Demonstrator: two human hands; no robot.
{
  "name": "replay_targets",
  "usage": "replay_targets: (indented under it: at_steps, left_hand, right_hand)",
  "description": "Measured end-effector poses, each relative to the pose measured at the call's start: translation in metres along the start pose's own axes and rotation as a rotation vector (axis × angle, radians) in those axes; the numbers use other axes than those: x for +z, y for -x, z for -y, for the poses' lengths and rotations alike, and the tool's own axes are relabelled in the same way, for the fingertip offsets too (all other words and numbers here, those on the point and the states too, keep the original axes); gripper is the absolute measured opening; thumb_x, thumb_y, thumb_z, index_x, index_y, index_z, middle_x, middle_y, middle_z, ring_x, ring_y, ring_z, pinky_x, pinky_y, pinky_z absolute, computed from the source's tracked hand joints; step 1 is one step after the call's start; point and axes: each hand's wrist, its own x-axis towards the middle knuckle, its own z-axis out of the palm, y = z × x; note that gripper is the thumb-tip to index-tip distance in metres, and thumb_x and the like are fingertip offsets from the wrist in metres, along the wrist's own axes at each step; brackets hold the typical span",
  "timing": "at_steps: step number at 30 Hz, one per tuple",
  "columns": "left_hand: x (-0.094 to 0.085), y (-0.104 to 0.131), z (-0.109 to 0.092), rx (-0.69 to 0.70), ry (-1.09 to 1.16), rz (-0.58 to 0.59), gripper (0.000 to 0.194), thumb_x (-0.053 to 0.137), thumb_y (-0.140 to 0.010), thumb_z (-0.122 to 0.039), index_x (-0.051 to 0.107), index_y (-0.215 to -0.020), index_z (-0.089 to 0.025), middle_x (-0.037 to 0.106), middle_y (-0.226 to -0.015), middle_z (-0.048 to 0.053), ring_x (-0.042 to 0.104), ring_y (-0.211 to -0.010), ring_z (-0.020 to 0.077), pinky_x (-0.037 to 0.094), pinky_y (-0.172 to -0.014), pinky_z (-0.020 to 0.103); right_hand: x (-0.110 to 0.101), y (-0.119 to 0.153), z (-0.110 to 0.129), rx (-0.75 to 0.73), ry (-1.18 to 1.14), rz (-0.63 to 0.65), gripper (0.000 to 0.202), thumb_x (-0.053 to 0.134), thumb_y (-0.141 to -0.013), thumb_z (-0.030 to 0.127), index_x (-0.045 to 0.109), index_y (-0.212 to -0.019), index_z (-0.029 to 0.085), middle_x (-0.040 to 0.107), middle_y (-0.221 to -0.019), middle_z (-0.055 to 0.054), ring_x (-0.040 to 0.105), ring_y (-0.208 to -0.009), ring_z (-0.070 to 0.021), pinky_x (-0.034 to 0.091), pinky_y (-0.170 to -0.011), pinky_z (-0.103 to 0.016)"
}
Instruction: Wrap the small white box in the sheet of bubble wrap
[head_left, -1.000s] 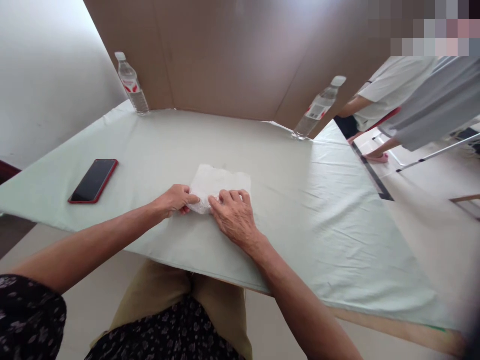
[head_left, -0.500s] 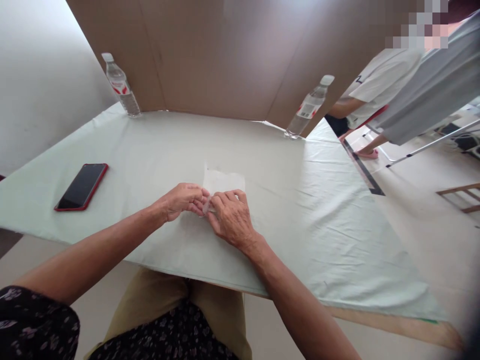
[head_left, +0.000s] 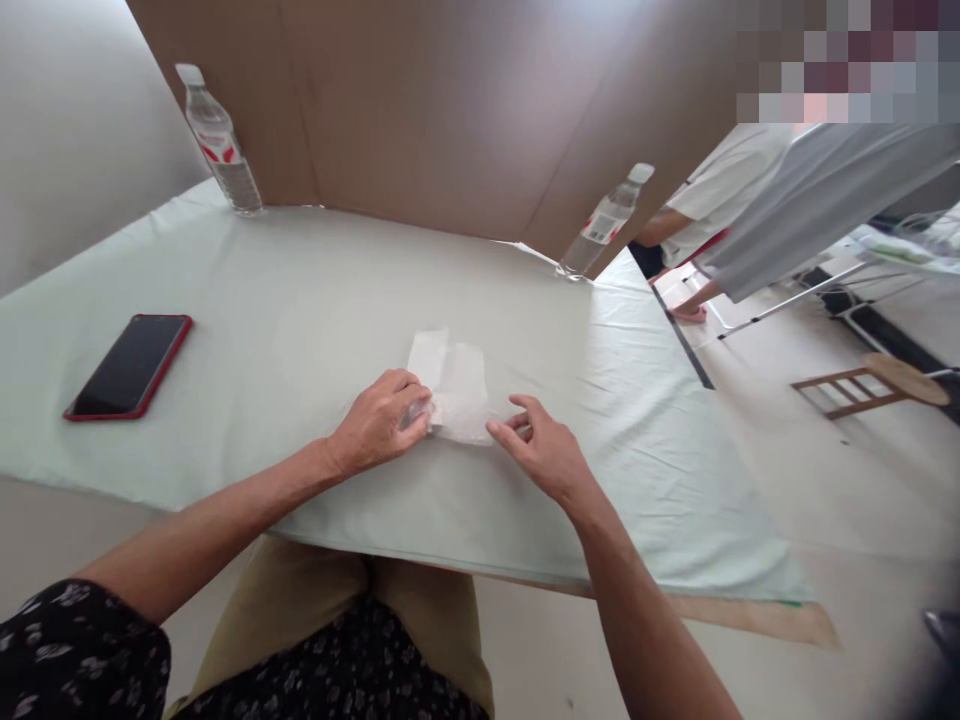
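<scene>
A thin white sheet, looking like tissue, lies on the pale green tablecloth with its left side folded over. My left hand is closed on the near left part of this sheet. A crumpled, see-through bit shows between its thumb and fingers. At the sheet's near right corner is my right hand, fingers curved and apart, with nothing in them. Its thumb tip is close to the edge; I cannot tell if it touches.
A red-cased phone lies on the tablecloth at left. Two water bottles stand before a brown cardboard panel. Beyond the table at right are a person in a white top and a wooden stool.
My right hand has moved away to the right from the left one, fingers parting. The left hand has turned and folded the sheet's left side over. The view has shifted slightly right.
</scene>
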Motion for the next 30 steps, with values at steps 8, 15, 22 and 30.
replay_targets:
  at_steps: [8,15,22,30]
  left_hand:
    - [0.013,0.005,0.006,0.089,-0.012,-0.118,0.017,0.057,-0.088,-0.018,0.069,-0.099,-0.016,0.065,-0.095,0.011,0.056,-0.087,0.0202,0.051,-0.080,0.033]
    - [0.011,0.003,0.007,0.083,-0.081,-0.082,0.017,0.058,-0.086,-0.020,0.071,-0.096,-0.018,0.066,-0.095,0.009,0.055,-0.084,0.0205,0.048,-0.079,0.034]
    - [0.011,0.001,0.006,0.086,-0.064,-0.077,0.017,0.056,-0.086,-0.020,0.070,-0.095,-0.018,0.065,-0.093,0.009,0.058,-0.084,0.0197,0.049,-0.075,0.031]
    - [0.015,0.000,0.010,-0.039,0.200,-0.035,0.030,0.059,-0.079,-0.019,0.062,-0.109,-0.015,0.065,-0.098,0.010,0.061,-0.090,0.0213,0.052,-0.079,0.034]
  right_hand:
    - [0.036,-0.018,0.012,0.047,-0.219,-0.053,0.072,0.070,-0.077,0.053,0.049,-0.136,0.017,0.065,-0.071,0.000,0.062,-0.059,-0.0196,0.047,-0.058,-0.032]
    - [0.049,-0.016,0.031,-0.006,-0.164,-0.098,0.074,0.058,-0.076,0.030,0.040,-0.145,0.011,0.054,-0.061,0.007,0.054,-0.058,-0.0161,0.046,-0.064,-0.031]
    - [0.049,-0.017,0.058,-0.003,-0.375,-0.159,0.075,0.059,-0.078,0.030,0.037,-0.147,0.012,0.055,-0.065,0.006,0.053,-0.059,-0.0143,0.049,-0.063,-0.030]
    - [0.048,-0.022,0.077,0.156,-0.641,0.058,0.082,0.064,-0.079,0.039,0.032,-0.149,0.012,0.070,-0.091,-0.004,0.057,-0.052,-0.0115,0.050,-0.049,-0.027]
